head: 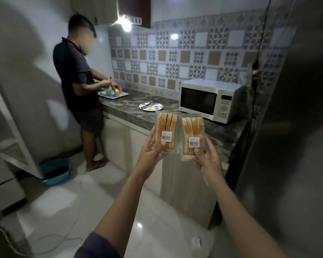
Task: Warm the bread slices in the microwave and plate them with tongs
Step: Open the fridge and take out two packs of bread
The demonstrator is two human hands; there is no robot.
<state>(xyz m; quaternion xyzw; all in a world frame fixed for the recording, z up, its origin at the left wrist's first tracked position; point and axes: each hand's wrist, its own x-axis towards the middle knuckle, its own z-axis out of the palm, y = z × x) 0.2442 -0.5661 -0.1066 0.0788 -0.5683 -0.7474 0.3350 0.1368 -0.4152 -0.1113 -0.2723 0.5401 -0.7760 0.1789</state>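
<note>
Held up in front of me are two clear packs of sliced bread, each with a barcode label. My left hand (151,148) grips the left bread pack (166,127) from below. My right hand (207,157) grips the right bread pack (192,131) by its lower end. Behind them, a white microwave (207,100) stands on the marble counter (131,110) with its door closed. A spotted plate (151,107) with dark tongs (147,104) lying on it sits to the microwave's left.
Another person (78,84) stands at the counter's far left, working over a tray (113,94) of coloured items. A tall dark fridge (291,127) fills the right side. A teal basin (55,171) sits on the tiled floor at left, beside a white cable.
</note>
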